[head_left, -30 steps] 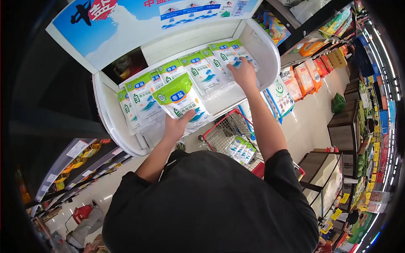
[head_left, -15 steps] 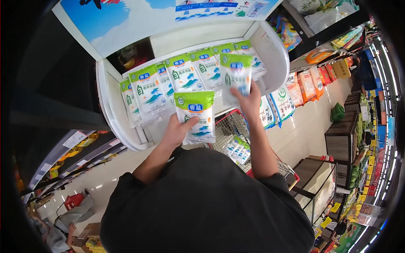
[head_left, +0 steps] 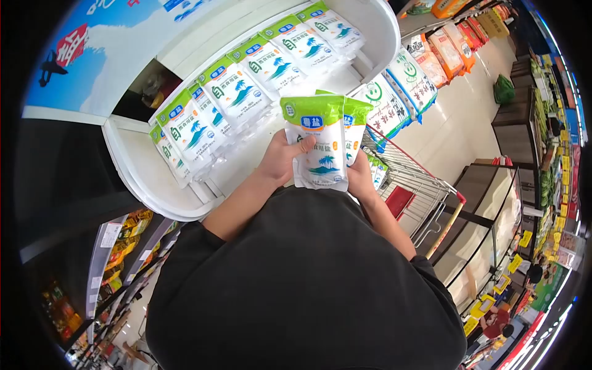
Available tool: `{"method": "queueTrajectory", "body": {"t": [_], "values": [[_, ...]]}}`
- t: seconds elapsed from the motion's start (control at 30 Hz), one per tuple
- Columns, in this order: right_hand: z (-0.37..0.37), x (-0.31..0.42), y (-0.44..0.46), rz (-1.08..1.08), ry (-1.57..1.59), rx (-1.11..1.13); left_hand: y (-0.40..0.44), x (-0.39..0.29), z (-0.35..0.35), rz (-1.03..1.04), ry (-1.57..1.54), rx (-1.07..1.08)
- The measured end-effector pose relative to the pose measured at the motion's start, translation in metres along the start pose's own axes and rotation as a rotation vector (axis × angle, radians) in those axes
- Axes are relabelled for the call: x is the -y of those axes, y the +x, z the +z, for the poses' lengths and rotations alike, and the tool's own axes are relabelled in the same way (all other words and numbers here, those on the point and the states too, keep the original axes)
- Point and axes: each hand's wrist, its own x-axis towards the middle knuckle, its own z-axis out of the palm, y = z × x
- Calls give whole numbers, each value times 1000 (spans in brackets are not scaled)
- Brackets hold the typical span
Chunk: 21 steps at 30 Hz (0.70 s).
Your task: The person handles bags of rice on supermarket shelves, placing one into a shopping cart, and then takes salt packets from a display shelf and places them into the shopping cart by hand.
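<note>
My left hand grips a white bag with a green top, its thumb across the front. Right beside and partly behind it, a second such bag is held in my right hand, whose fingers are mostly hidden by the bags. The two bags overlap upright in front of my chest. Beyond them, several matching bags lean in a row in a white display bin.
A wire shopping cart with similar bags inside stands to the right. Large white sacks and orange sacks line the floor beyond. Shelves with yellow packs are at lower left. A person in red is at lower right.
Both bags have come together in front of my chest; my right hand has drawn its bag away from the bin's right end. The view has turned and shifted.
</note>
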Motion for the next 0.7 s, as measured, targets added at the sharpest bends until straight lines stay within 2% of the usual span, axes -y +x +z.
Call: {"method": "queueTrajectory", "body": {"t": [0.07,0.1,0.17,0.23,0.3,0.33,0.53,0.6,0.63,0.7], "values": [[-5,-2,-6,45,195,-23,4,-4,10,-30,-10,10],[-4,3,-7,40,198,-27,6,-6,14,-51,-27,13],[-2,17,-9,230,831,-23,8,-6,13,-49,60,22],[1,17,-11,171,821,11,7,-6,16,-45,145,27],[3,18,-11,61,196,38,4,-1,23,-6,271,17],[7,19,-7,88,108,16,3,1,25,-8,272,14],[12,38,3,112,55,60,7,2,31,164,383,-26],[13,38,2,152,31,111,10,-1,40,517,268,-161],[14,37,0,192,9,158,10,-7,38,515,268,-165],[18,37,-1,170,21,172,12,-22,27,267,244,-79]]}}
